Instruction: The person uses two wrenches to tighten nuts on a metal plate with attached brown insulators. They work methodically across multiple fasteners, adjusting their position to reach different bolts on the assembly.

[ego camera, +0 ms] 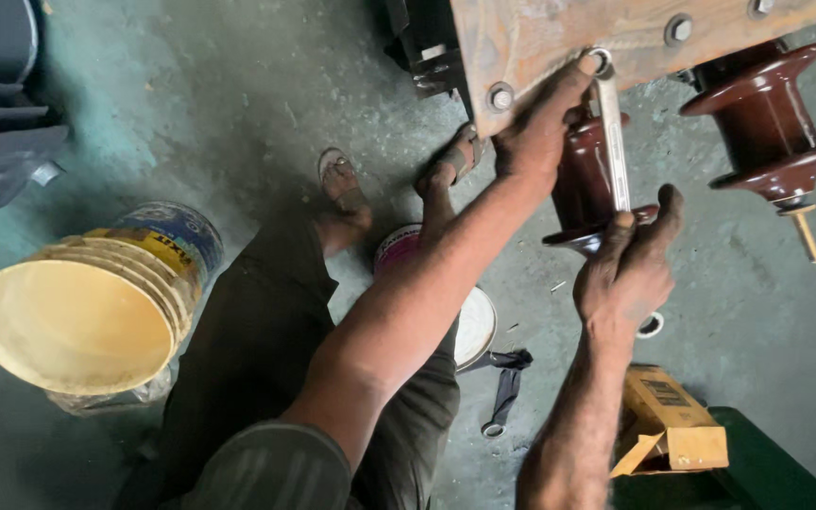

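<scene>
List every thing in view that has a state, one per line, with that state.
wrench: ring end on a bolt of the rusty plate, gripped by both hands
left hand: pressing the wrench head
right hand: holding the wrench's lower end
yellow bucket: tipped on its side, open
cardboard box: flaps open
brown insulator: mounted on the plate

Concrete floor (257, 85) with stacked buckets (96, 302), cardboard box (668, 420)

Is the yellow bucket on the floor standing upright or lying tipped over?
Tipped over. The yellow bucket lies on its side on the floor, its open mouth facing the camera.
</scene>
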